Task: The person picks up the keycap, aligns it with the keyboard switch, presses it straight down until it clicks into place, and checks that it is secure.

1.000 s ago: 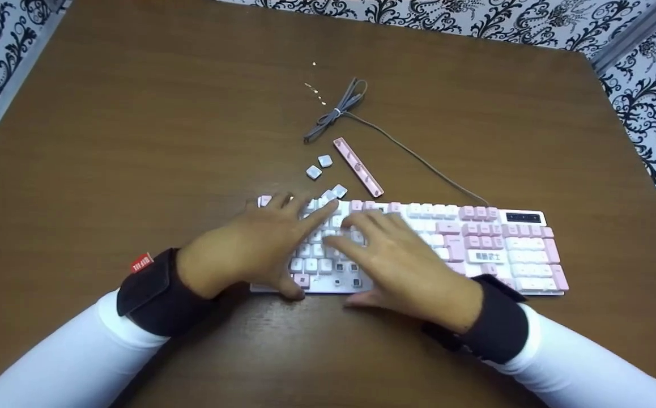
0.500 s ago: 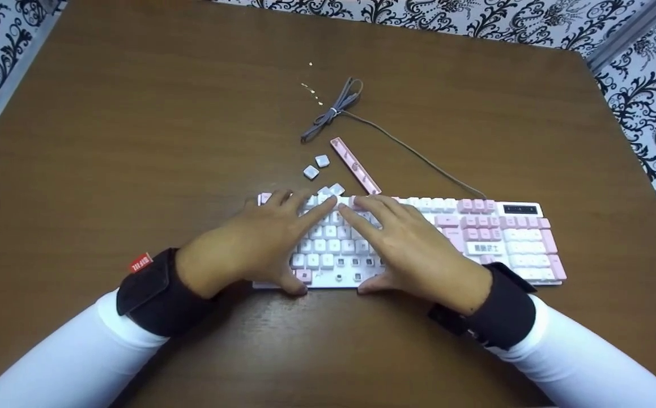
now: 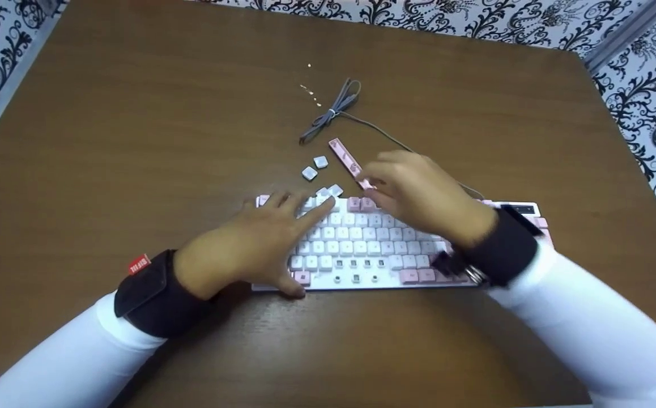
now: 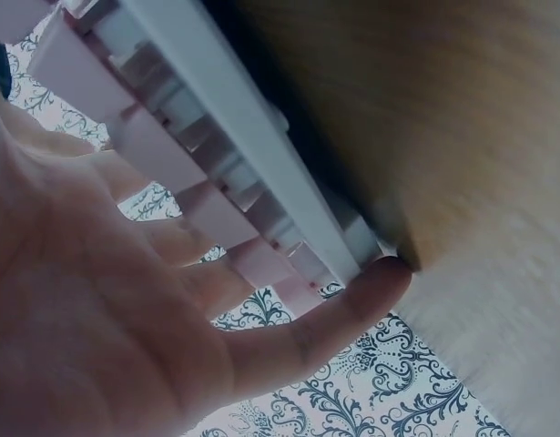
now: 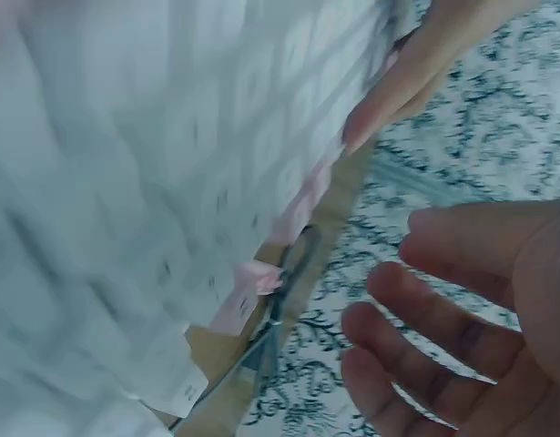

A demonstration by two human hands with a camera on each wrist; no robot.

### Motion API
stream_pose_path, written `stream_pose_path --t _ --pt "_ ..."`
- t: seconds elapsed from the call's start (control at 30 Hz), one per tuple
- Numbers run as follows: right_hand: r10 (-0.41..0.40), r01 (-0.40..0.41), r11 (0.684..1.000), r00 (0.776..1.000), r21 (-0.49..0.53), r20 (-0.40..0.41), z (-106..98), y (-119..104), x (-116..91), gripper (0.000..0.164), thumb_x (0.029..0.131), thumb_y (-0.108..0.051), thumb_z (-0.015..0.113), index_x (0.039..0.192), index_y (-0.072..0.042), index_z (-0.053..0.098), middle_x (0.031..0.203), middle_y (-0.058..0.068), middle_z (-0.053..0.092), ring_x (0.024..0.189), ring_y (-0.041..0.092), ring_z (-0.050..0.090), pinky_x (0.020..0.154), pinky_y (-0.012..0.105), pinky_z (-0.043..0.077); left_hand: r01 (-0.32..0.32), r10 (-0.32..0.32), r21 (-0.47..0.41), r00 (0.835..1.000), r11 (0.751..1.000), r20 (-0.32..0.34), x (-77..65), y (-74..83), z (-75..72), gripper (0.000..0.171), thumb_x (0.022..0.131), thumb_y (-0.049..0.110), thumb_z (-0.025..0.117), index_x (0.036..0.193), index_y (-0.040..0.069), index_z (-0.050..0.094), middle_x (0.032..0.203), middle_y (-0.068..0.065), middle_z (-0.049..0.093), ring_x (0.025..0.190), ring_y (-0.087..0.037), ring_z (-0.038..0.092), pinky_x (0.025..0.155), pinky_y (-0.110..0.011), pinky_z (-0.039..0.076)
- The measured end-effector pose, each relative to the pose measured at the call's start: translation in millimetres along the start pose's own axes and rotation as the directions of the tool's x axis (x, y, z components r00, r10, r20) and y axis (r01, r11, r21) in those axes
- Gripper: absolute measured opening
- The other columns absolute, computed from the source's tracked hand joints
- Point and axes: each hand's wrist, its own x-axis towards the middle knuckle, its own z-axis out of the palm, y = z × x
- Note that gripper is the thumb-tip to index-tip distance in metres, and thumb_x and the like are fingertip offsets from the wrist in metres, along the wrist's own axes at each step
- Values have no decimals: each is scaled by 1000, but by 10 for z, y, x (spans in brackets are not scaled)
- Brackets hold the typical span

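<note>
A pink and white keyboard (image 3: 356,233) lies on the table, several bare switches (image 3: 360,264) showing along its lower rows. My left hand (image 3: 254,243) spans its left end, the thumb at the front edge and the fingers reaching the back edge. Behind the keyboard lies a long pink spacebar keycap (image 3: 344,156). My right hand (image 3: 418,192) is over the back of the keyboard, its fingertips right at the spacebar's near end. In the right wrist view the fingers of this hand (image 5: 443,337) are bent and apart, with nothing visible between them.
White keycaps (image 3: 320,162) lie loose behind the keyboard, and more keycaps (image 3: 335,190) sit against its back edge. A tied grey cable (image 3: 333,112) runs to the keyboard's back right. Small pale bits (image 3: 311,92) lie left of the cable bundle.
My right hand has lifted off the keyboard's middle and moved back and right to the spacebar keycap, uncovering the middle keys. My left hand stays in place.
</note>
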Motion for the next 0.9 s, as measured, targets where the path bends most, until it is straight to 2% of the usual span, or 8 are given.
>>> stream_pose_path --t 0.07,0.13,0.27,0.37,0.47,0.7,0.9 --pt "-22 22 1000 997 5 73 24 29 170 10 88 -8 72 98 -6 75 92 10 71 82 25 66 76 40 55 2 -2 -3 1000 1000 -2 -13 -4 17 130 62 65 85 162 24 12 159 -20 30 143 -43 33 107 -68 34" --pt "-45 44 999 984 9 173 59 55 326 7 87 -5 70 93 -7 74 87 9 68 80 23 65 74 38 54 0 -1 -3 1000 1000 -7 -22 -2 29 131 62 65 85 162 23 12 158 -21 31 142 -43 34 106 -68 35" --pt "-89 91 996 925 12 370 95 74 575 21 87 -2 68 104 -12 75 94 6 72 88 21 67 81 36 56 -8 8 8 1000 1000 -17 -18 3 27 132 61 67 85 162 23 12 162 -20 25 142 -44 34 104 -69 36" --pt "-127 135 991 883 15 451 111 89 688 29 89 -5 69 115 -16 75 102 3 75 96 20 69 88 36 56 -15 15 18 1000 1000 -20 -2 7 4 133 60 68 84 162 23 12 166 -18 18 143 -44 33 103 -71 36" --pt "-159 165 986 871 27 465 137 118 749 23 89 -6 70 108 -17 77 97 1 75 91 18 69 84 34 56 -22 22 24 1000 999 -18 11 18 -18 133 60 68 84 162 25 12 165 -19 18 143 -45 33 102 -71 37" --pt "-195 174 981 876 88 442 206 172 842 19 84 -1 68 95 -14 77 84 -1 73 79 15 66 73 32 53 -24 26 41 999 999 -31 0 20 -34 132 60 68 84 162 24 12 159 -19 30 141 -42 35 101 -69 39" --pt "-158 149 987 899 55 408 246 172 869 12 86 -3 68 92 -10 76 80 3 71 74 19 63 70 34 52 -14 15 41 1000 999 -18 -21 2 -19 132 60 69 84 162 24 13 158 -18 31 141 -41 34 102 -69 39"
